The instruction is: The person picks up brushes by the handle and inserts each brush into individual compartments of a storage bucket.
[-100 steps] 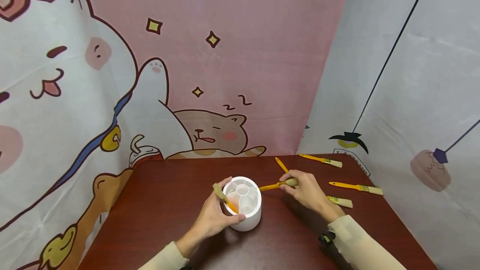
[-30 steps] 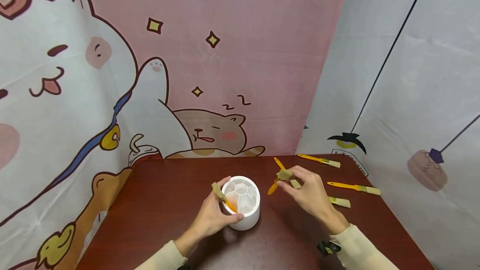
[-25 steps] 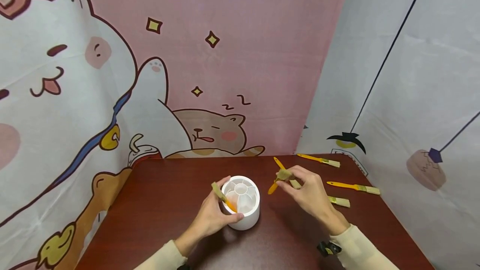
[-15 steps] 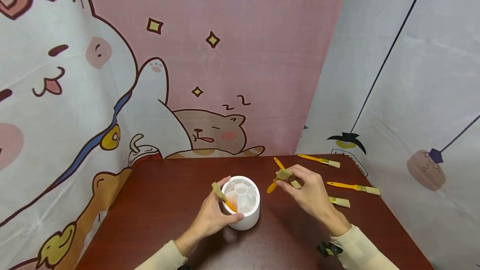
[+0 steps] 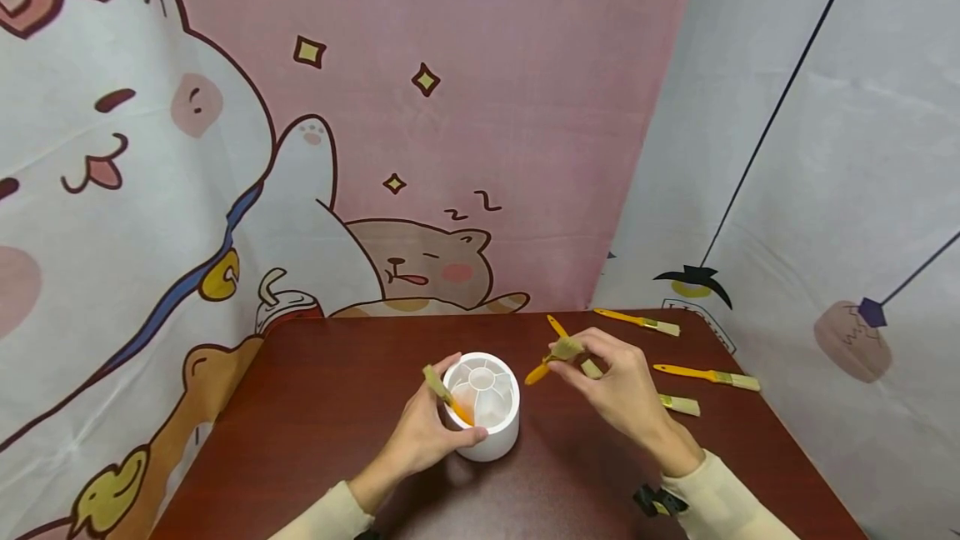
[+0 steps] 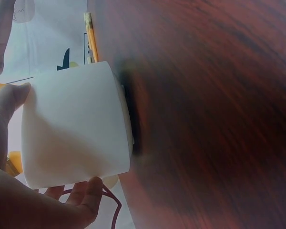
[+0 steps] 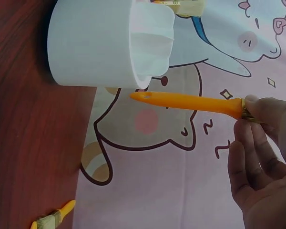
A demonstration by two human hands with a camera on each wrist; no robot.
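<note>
A white round organizer (image 5: 495, 442) with several compartments stands on the table, and my left hand (image 5: 423, 436) grips its left side, thumb at the near rim. One paintbrush (image 5: 437, 383) leans in a compartment, bristles up, its yellow-orange handle inside. Right of the organizer, my right hand (image 5: 626, 390) pinches another paintbrush (image 5: 537, 373) near its metal collar. That brush is tilted, handle end down toward the organizer and apart from it in the head view. The right wrist view shows its handle (image 7: 190, 102) pointing toward the organizer's rim (image 7: 140, 81).
On the right of the dark red-brown table (image 5: 337, 390) lie a far paintbrush (image 5: 637, 321), a right paintbrush (image 5: 705, 374) and a nearer paintbrush (image 5: 679, 404), partly hidden. Another paintbrush (image 5: 557, 326) lies behind my right hand. A printed cartoon cloth (image 5: 525, 148) hangs behind.
The brush in my right hand has turned from nearly level to tilted, handle end lower. Over the last half second it shifts slightly left toward the organizer. My left hand stays put.
</note>
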